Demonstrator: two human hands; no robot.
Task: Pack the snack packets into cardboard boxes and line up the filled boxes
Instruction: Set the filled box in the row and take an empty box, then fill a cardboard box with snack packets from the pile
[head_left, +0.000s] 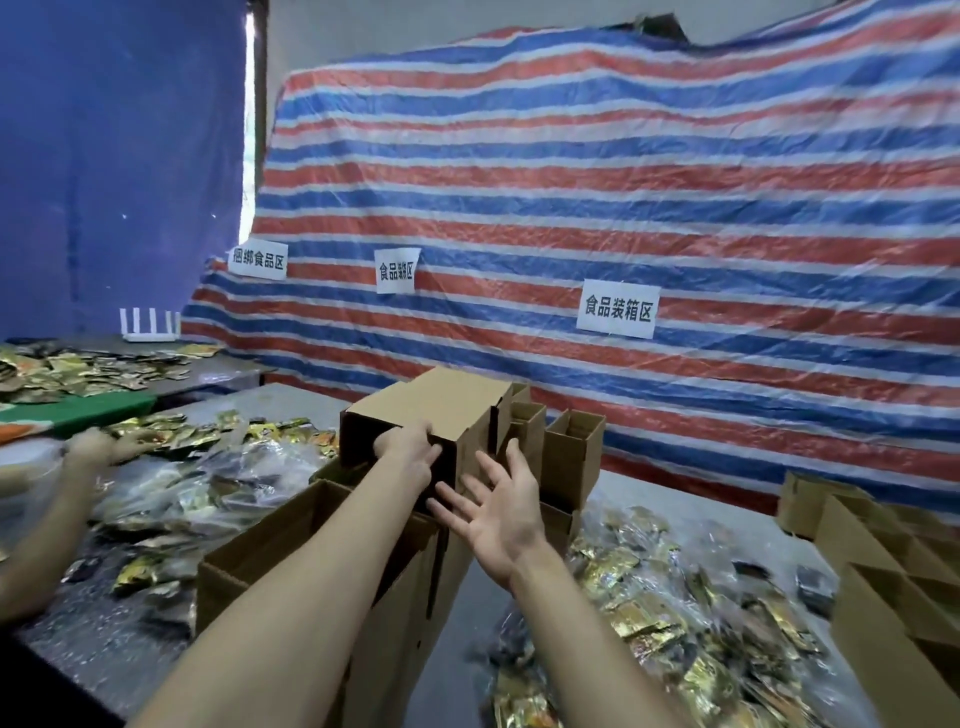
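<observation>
Above the centre of the grey table (296, 402) | brown cardboard box (441, 402) held raised, tipped on its side, over a row of open cardboard boxes (571, 452) | left hand (410, 449) fingers clamped on its near edge | right hand (498, 514) fingers spread apart, holding nothing, just beside it | gold foil snack packets (639, 616) strewn on both sides.

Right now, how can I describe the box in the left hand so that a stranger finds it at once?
Find the striped tarpaulin wall, then the upright open cardboard boxes before it. The box is the one held up by the left hand; alone among them it is tipped over, a closed side on top.
</observation>
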